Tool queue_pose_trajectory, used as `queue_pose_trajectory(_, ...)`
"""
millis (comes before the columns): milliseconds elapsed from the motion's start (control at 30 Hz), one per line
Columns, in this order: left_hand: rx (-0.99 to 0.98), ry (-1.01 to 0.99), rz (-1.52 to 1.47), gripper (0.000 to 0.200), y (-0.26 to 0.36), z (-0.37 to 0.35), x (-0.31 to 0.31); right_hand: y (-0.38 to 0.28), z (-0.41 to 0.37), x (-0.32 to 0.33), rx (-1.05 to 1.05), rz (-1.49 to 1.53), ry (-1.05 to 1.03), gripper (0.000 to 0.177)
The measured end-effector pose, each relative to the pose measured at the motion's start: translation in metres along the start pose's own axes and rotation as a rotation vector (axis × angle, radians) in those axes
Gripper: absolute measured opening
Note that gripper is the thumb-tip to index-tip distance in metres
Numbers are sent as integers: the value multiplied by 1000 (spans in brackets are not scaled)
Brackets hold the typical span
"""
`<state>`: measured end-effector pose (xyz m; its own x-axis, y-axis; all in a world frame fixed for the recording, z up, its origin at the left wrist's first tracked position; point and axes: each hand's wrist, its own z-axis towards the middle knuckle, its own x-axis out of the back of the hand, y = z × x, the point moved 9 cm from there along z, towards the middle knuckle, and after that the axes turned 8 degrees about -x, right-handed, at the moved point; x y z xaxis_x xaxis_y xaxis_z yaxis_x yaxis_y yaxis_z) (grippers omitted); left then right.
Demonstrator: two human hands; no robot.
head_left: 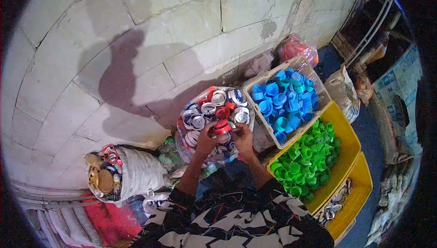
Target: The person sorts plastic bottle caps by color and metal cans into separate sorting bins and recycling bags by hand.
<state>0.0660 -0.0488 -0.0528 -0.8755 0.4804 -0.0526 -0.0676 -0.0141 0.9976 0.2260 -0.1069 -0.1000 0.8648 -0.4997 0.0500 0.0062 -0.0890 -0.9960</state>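
Observation:
Between my two hands is a red plastic lid (222,128), held above a bag of mixed lids. My left hand (207,141) grips its left side with closed fingers. On the other side, my right hand (243,139) has its fingers closed against the lid's edge. Below them the clear plastic bag (183,146) is full of white, red and dark blue lids (197,121). The hands partly cover the lids in its near half.
Right of the bag stand a pale crate (322,85) of blue caps (273,94) and a yellow bin (348,132) of green caps (306,164). Another yellow bin (360,189) holds small pale pieces. A white sack (141,168) sits left; a block wall (182,29) rises behind.

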Motion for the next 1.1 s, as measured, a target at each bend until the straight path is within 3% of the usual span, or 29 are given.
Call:
queue_pose_trajectory(133, -106, -13, 266, 84, -11, 2, 5, 0, 0, -1, 76, -79, -7, 34)
queue_pose_trajectory(200, -203, -29, 449, 86, -8, 3, 5, -11, -3, 1, 213, -185, -21, 30)
queue_pose_trajectory(333, -242, 19, 505, 85, -6, -1, 5, -25, -9, -6, 373, -341, -26, 27)
queue_pose_trajectory(400, -344, 26, 644, 86, 1, -2, 2, -31, -12, -10, 388, -376, -47, 28)
queue_pose_trajectory(500, -310, 33, 774, 85, -2, 3, 13, -40, -7, -15, 394, -394, -53, 33)
queue_pose_trajectory(533, -236, 105, 678, 83, -10, 2, 25, -42, -4, -16, 392, -394, -50, 35)
queue_pose_trajectory(633, -54, 274, 403, 78, -17, -9, 49, -44, 4, -25, 379, -803, -40, 41)
queue_pose_trajectory(667, -18, 298, 322, 77, -5, -16, 52, -33, 11, -33, 313, -836, -137, 45)
queue_pose_trajectory(800, 70, 388, -163, 65, -22, -35, 63, -28, 14, -70, 403, -1138, -264, 39)
queue_pose_trajectory(867, 129, 409, -397, 59, -14, -44, 56, -1, 28, -75, 366, -1140, -184, 34)
queue_pose_trajectory(933, 168, 406, -535, 53, -8, -51, 53, -27, 28, -70, 384, -1010, -30, 26)
queue_pose_trajectory(1033, 263, 337, -614, 43, -31, -60, 57, -54, 28, -60, 411, -653, -100, 31)
queue_pose_trajectory(1067, 190, 277, -513, 41, -29, -58, 59, -69, 18, -49, 493, -619, 16, 30)
queue_pose_trajectory(1100, 116, 213, -414, 40, -17, -55, 57, -67, 16, -38, 378, -474, 14, 28)
